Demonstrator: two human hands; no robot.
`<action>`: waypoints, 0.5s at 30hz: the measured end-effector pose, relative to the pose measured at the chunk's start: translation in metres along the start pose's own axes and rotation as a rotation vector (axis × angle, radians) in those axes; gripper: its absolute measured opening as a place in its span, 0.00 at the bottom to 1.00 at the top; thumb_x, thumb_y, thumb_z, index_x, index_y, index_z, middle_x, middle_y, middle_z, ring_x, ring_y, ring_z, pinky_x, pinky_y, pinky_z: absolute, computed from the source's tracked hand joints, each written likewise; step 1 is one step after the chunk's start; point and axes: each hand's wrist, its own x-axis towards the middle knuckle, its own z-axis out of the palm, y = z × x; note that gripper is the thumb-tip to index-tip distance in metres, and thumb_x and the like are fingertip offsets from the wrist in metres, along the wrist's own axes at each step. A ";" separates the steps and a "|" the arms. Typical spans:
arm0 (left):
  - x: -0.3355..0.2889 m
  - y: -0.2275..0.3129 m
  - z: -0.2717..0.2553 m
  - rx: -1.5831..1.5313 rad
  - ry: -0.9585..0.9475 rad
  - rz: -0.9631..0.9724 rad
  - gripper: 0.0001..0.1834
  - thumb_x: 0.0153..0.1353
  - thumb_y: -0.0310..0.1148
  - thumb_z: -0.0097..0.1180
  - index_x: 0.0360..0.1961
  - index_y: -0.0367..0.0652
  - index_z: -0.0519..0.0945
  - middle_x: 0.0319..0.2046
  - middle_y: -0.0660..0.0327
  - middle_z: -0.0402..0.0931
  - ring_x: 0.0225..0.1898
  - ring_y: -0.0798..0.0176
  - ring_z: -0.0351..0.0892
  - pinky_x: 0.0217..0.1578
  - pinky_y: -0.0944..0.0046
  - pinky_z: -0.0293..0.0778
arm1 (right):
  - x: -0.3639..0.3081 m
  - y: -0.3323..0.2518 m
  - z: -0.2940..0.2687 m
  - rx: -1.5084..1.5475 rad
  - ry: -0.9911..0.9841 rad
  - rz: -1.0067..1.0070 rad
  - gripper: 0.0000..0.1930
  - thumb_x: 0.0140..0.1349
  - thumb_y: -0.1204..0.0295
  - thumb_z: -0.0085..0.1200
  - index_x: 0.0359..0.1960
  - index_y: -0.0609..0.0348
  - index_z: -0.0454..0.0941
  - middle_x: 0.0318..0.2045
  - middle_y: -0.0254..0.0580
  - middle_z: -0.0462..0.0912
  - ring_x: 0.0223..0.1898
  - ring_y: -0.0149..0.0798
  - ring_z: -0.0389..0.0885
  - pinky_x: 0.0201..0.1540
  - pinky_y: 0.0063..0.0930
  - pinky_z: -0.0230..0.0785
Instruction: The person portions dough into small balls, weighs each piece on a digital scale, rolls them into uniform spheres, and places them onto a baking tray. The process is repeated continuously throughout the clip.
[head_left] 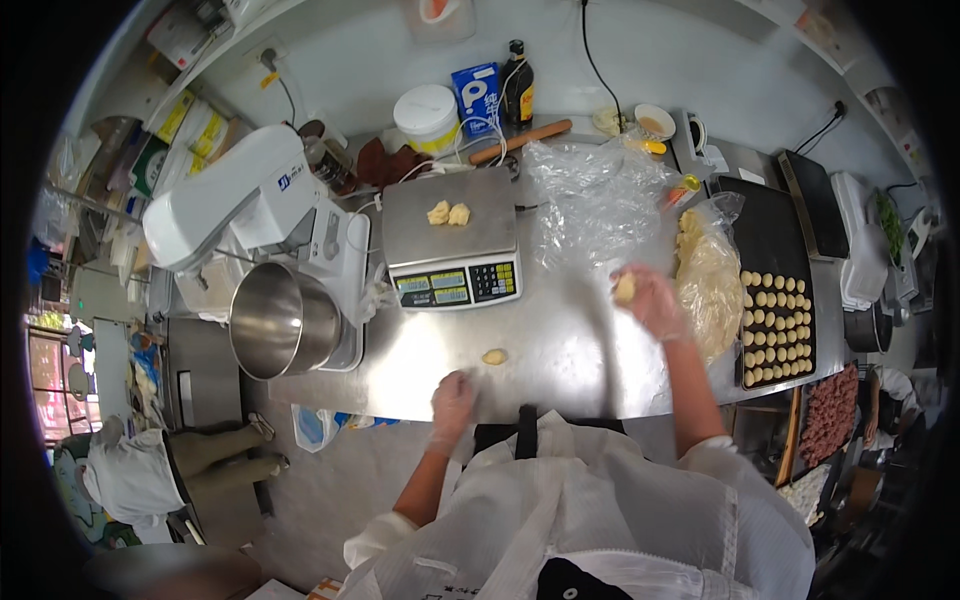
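We see the work well under way but, as we judge it, unfinished. On the steel worktop [545, 388], toward its right end, a dark baking tray [768, 222] carries rows of pale dough balls [776, 321] in its near part, up to the near edge; these look like the finished share. Dark metal shows toward the tray's far edge, so we take it that more could fit. Just left of the tray, the bulk dough [712, 285] lies partly under clear plastic, a good amount that we judge is left to divide. Two dough lumps [448, 214] rest together on the plate of the scale [450, 245], back from the near edge and left of the middle, and look rough, not yet rounded. Our gloved right hand [653, 303], beside the bulk dough, pinches a small dough piece [624, 291] between thumb and fingers, above the surface. Near the middle of the near edge lies a loose dough piece [494, 356], apart from the gloved left hand [453, 402], whose fingers curl in together at that edge; we cannot tell whether they close on anything.
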 end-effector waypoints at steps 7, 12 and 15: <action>0.016 0.069 0.035 0.037 0.064 0.110 0.35 0.56 0.43 0.69 0.61 0.41 0.72 0.59 0.48 0.72 0.59 0.42 0.70 0.57 0.44 0.69 | -0.088 0.231 -0.071 0.685 0.215 0.729 0.11 0.73 0.64 0.54 0.38 0.59 0.76 0.29 0.36 0.79 0.24 0.25 0.77 0.21 0.11 0.69; 0.058 0.051 0.071 0.116 0.068 0.247 0.27 0.54 0.40 0.71 0.54 0.45 0.79 0.54 0.54 0.74 0.54 0.46 0.72 0.56 0.46 0.69 | -0.101 0.187 -0.010 -0.318 0.311 0.703 0.22 0.71 0.49 0.56 0.33 0.57 0.76 0.23 0.32 0.75 0.15 0.23 0.67 0.14 0.16 0.56; 0.076 0.031 0.084 0.164 0.011 0.384 0.18 0.56 0.36 0.69 0.47 0.45 0.82 0.49 0.56 0.75 0.51 0.48 0.73 0.53 0.50 0.70 | -0.076 0.179 -0.031 -0.952 0.383 0.480 0.29 0.74 0.44 0.44 0.28 0.59 0.78 0.17 0.36 0.74 0.21 0.34 0.73 0.26 0.33 0.65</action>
